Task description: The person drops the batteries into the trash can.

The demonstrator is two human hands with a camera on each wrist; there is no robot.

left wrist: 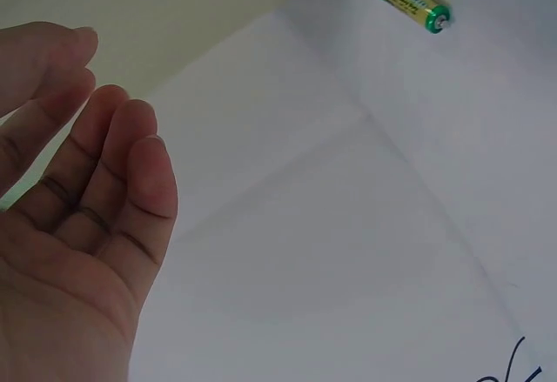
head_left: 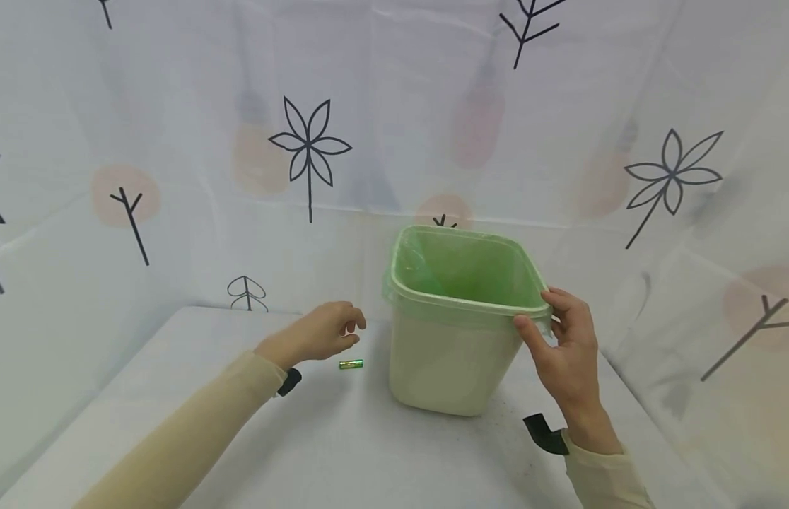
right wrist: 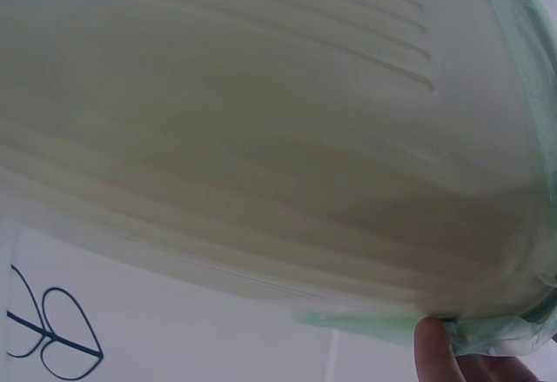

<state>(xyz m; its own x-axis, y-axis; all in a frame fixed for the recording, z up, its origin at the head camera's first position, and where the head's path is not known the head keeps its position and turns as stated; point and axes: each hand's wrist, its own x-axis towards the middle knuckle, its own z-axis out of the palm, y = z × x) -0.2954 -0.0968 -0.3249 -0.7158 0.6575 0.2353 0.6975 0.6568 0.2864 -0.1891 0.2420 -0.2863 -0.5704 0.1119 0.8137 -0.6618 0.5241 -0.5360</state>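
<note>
A pale trash bin [head_left: 454,353] stands on the white table, lined with a thin green bag [head_left: 471,261] folded over its rim. My right hand [head_left: 569,357] grips the bin's near right corner, thumb on the near side and fingers round the right side. In the right wrist view, fingertips [right wrist: 432,347] show against the bag's edge below the bin wall [right wrist: 261,138]. To the left of the bin, a green and yellow battery [head_left: 351,364] lies on the table. Close by it, my left hand [head_left: 324,331] hovers with loosely bent fingers and holds nothing.
The white tabletop [head_left: 369,459] ends against a white cloth backdrop [head_left: 382,106] printed with black plant drawings. More cloth hangs at both sides. A black wrist strap [head_left: 547,435] sits at my right cuff.
</note>
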